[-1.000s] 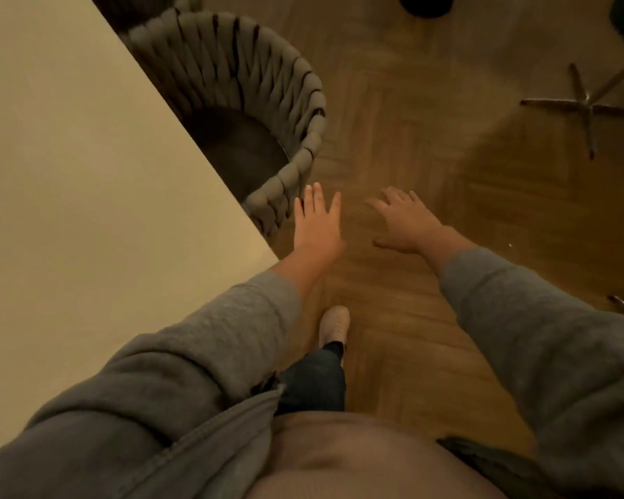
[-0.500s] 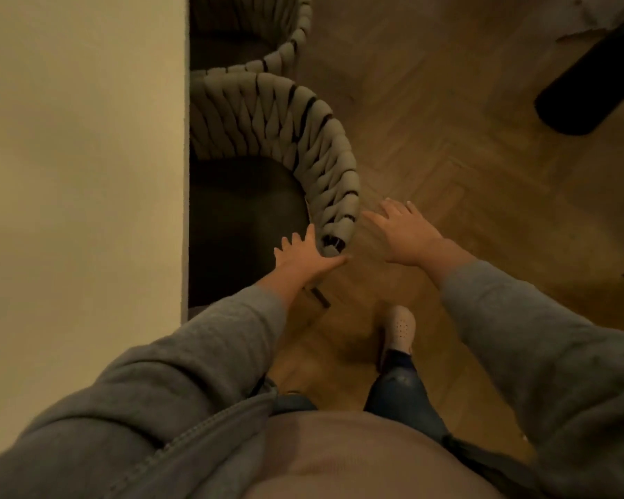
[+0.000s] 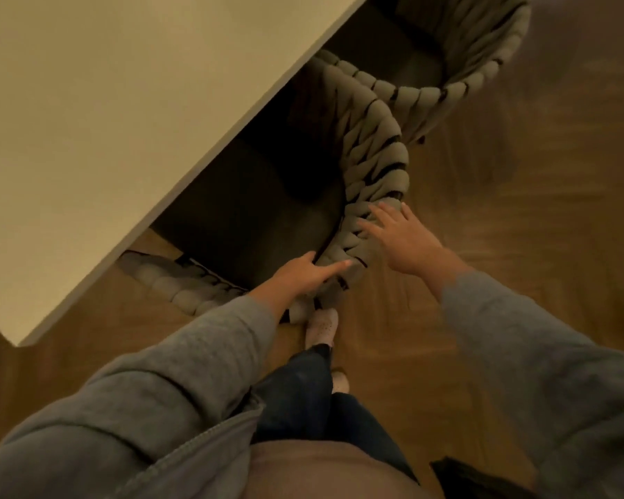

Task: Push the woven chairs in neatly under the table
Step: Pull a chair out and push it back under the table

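Observation:
A grey woven chair (image 3: 379,153) with a dark seat stands partly under the pale table (image 3: 123,120), its curved back toward me. My left hand (image 3: 303,273) lies on the near rim of that back with fingers stretched out. My right hand (image 3: 400,235) presses flat against the outside of the woven back, fingers spread. A second woven chair (image 3: 483,63) stands beyond it at the upper right, seat partly under the table and its back touching the first chair's back.
The table's corner (image 3: 18,342) juts toward me at the lower left. Wooden parquet floor (image 3: 519,196) spreads to the right. My feet (image 3: 321,325) stand just behind the near chair's back.
The view has swung, so the table edge now runs diagonally. Both hands have moved onto the near chair's back; the right hand was hovering off it before.

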